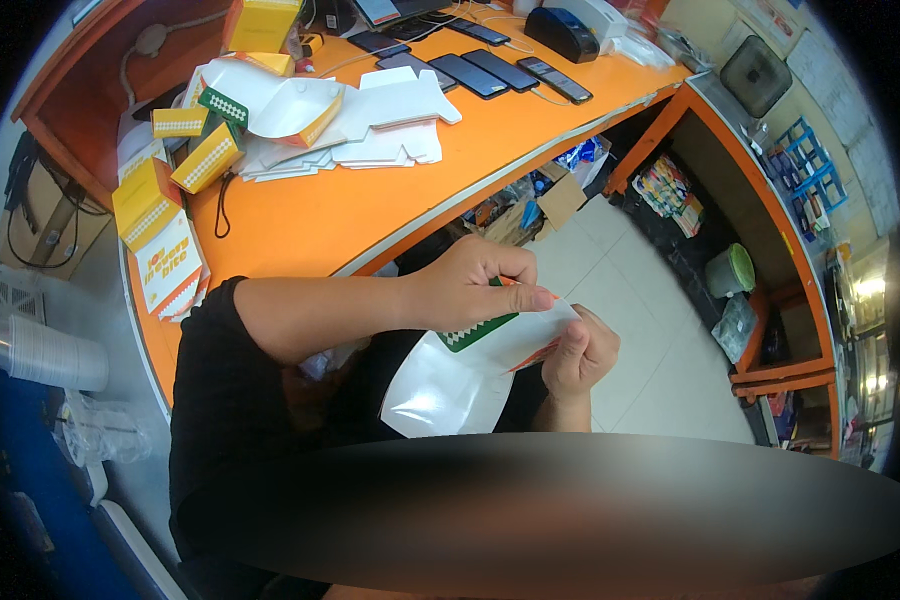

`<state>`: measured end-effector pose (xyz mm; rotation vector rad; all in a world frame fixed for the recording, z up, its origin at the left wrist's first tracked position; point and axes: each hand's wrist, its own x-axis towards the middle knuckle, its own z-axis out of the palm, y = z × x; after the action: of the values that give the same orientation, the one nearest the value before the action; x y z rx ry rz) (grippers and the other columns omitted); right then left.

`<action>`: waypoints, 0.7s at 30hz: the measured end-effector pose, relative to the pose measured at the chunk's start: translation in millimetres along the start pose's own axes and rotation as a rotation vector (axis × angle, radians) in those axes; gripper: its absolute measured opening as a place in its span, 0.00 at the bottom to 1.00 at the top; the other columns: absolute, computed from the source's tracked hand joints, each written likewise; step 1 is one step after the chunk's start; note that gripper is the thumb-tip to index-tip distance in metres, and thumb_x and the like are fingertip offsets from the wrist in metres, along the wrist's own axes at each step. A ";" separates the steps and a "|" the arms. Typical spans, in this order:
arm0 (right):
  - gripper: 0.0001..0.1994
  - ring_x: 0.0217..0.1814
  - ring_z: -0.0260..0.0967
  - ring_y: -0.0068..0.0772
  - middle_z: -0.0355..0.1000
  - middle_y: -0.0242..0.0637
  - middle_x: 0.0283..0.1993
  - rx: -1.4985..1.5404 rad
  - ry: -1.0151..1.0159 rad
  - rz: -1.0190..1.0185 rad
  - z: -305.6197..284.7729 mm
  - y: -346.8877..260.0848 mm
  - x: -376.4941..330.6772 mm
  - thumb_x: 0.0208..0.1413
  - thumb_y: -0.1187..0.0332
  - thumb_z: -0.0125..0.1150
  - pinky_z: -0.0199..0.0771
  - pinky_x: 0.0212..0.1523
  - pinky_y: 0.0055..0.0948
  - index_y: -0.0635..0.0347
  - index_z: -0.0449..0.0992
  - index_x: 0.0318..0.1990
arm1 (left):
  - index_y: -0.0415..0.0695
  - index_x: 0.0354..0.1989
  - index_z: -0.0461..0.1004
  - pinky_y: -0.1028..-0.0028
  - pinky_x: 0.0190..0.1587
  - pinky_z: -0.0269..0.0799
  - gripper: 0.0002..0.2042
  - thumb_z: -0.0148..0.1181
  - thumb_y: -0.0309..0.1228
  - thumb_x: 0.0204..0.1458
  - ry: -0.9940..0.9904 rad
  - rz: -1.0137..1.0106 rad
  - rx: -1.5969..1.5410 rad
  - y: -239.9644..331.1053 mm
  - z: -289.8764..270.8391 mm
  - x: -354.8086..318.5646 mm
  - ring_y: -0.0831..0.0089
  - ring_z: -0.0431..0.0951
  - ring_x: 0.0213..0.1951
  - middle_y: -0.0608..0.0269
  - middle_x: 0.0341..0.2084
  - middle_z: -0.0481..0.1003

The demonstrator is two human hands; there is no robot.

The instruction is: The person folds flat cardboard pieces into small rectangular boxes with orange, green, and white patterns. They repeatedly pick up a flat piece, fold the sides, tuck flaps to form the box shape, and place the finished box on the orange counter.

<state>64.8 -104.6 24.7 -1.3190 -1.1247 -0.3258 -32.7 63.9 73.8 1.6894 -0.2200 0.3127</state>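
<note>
A partly folded paperboard food carton (452, 388), glossy white inside with green and orange print, is held over my lap. My left hand (480, 282) pinches its upper edge, thumb on top and fingers curled round. On the other side my right hand (582, 350) grips the carton's right edge between thumb and fingers. A wide white flap hangs down toward me, and part of the board is hidden behind my hands. On the orange table (300, 222) lies a stack of flat white carton blanks (390, 145), with an open carton (295, 108) on top.
Yellow folded cartons (208, 158) pile up at the table's left, near printed cartons (173, 262) at its edge. Several phones (470, 75) lie toward the back. Stacked plastic cups (40, 350) stand far left. Orange-framed shelving (770, 200) with a green container (730, 270) is at right.
</note>
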 end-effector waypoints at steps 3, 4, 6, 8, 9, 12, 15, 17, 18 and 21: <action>0.26 0.13 0.56 0.33 0.59 0.36 0.14 -0.020 -0.030 -0.038 -4.4 1.0 1.1 0.66 0.58 0.53 0.51 0.16 0.30 0.62 0.64 0.16 | 0.42 0.22 0.75 0.81 0.27 0.62 0.18 0.63 0.42 0.59 -0.079 -0.034 0.123 -1.0 -6.3 0.2 0.85 0.67 0.24 0.69 0.19 0.72; 0.26 0.13 0.56 0.34 0.60 0.36 0.14 -0.030 -0.059 -0.037 -6.4 1.7 0.6 0.66 0.58 0.53 0.52 0.16 0.30 0.62 0.64 0.15 | 0.42 0.22 0.75 0.81 0.27 0.62 0.18 0.63 0.42 0.59 -0.104 -0.030 0.175 -1.2 -8.2 0.4 0.85 0.67 0.24 0.70 0.19 0.72; 0.26 0.15 0.62 0.33 0.64 0.37 0.16 -0.053 -0.042 -0.045 -11.6 4.1 0.1 0.67 0.56 0.52 0.59 0.18 0.28 0.63 0.68 0.17 | 0.41 0.28 0.77 0.79 0.32 0.65 0.16 0.64 0.43 0.58 -0.154 -0.019 0.192 -0.7 -12.8 1.5 0.83 0.70 0.29 0.67 0.24 0.74; 0.25 0.21 0.68 0.34 0.70 0.39 0.21 -0.022 0.103 0.004 -17.9 7.4 1.2 0.68 0.53 0.49 0.65 0.23 0.25 0.66 0.72 0.25 | 0.41 0.39 0.79 0.76 0.40 0.70 0.17 0.67 0.44 0.55 -0.203 -0.003 0.124 0.5 -18.1 4.4 0.76 0.77 0.38 0.62 0.34 0.78; 0.25 0.25 0.72 0.34 0.73 0.41 0.26 0.017 0.246 0.051 -20.8 9.3 2.3 0.69 0.52 0.45 0.68 0.26 0.24 0.69 0.74 0.32 | 0.40 0.46 0.75 0.72 0.47 0.68 0.24 0.67 0.49 0.52 -0.168 0.066 0.048 0.7 -19.6 6.7 0.72 0.74 0.45 0.59 0.42 0.75; 0.29 0.34 0.77 0.34 0.77 0.42 0.37 0.124 0.590 0.107 -38.9 15.8 11.7 0.70 0.48 0.41 0.75 0.34 0.23 0.71 0.74 0.47 | 0.40 0.72 0.44 0.54 0.70 0.46 0.64 0.67 0.70 0.33 -0.218 0.088 -0.098 1.1 -25.3 11.4 0.55 0.49 0.72 0.47 0.70 0.48; 0.30 0.42 0.77 0.33 0.76 0.42 0.47 0.130 0.751 0.111 -50.7 21.5 13.7 0.71 0.46 0.38 0.77 0.41 0.26 0.71 0.68 0.56 | 0.44 0.73 0.26 0.50 0.71 0.44 0.72 0.73 0.67 0.29 -0.330 0.204 -0.145 -2.7 -11.0 8.5 0.46 0.47 0.71 0.38 0.70 0.44; 0.30 0.49 0.75 0.32 0.74 0.43 0.52 0.116 0.754 0.200 -49.0 26.9 8.6 0.71 0.47 0.36 0.76 0.47 0.29 0.70 0.65 0.60 | 0.43 0.70 0.18 0.50 0.71 0.42 0.74 0.79 0.58 0.31 -0.364 0.285 0.264 -3.4 -8.5 2.8 0.43 0.45 0.71 0.36 0.69 0.41; 0.30 0.52 0.73 0.32 0.72 0.43 0.54 0.131 0.746 0.306 -44.4 29.2 3.3 0.72 0.47 0.36 0.74 0.50 0.31 0.69 0.64 0.60 | 0.42 0.70 0.18 0.51 0.71 0.44 0.73 0.79 0.55 0.33 -0.300 0.254 0.245 -4.2 -2.8 -0.7 0.44 0.45 0.71 0.36 0.69 0.42; 0.25 0.63 0.65 0.37 0.66 0.46 0.61 -0.041 0.601 0.316 -22.7 41.3 -10.2 0.69 0.56 0.46 0.64 0.62 0.34 0.67 0.63 0.63 | 0.40 0.70 0.20 0.54 0.69 0.52 0.68 0.79 0.46 0.38 -0.083 0.159 0.311 -4.7 -2.3 -1.5 0.45 0.51 0.69 0.35 0.66 0.47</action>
<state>101.4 -116.3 -4.4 -1.2897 -0.4019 -0.4707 -32.8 66.8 69.2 1.9988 -0.3837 0.4119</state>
